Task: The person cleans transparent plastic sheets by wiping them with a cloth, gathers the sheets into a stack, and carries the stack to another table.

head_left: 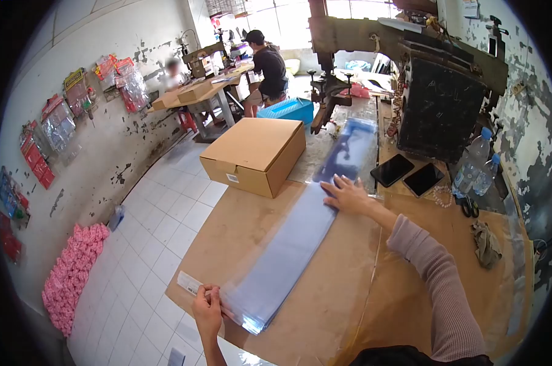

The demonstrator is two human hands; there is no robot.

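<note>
A long stack of clear plastic sheets point(282, 250) lies lengthwise across the brown cardboard table cover point(245, 210). At its near left corner, my left hand point(209, 308) pinches the sheet edge between thumb and fingers. My right hand point(347, 196) rests on the stack farther up, palm down with the fingers spread. Beyond that hand the far part of the sheets point(352, 146) reaches toward the machine and shines in the light. A small white label point(189, 283) lies beside my left hand.
A closed cardboard box point(251, 149) sits left of the sheets, with a blue basket point(288, 111) behind. Two phones point(392, 170), bottles point(471, 161), scissors point(470, 207) and a cloth point(486, 244) lie right. A black-framed machine point(440, 97) stands ahead. Two people point(268, 67) are at a far table.
</note>
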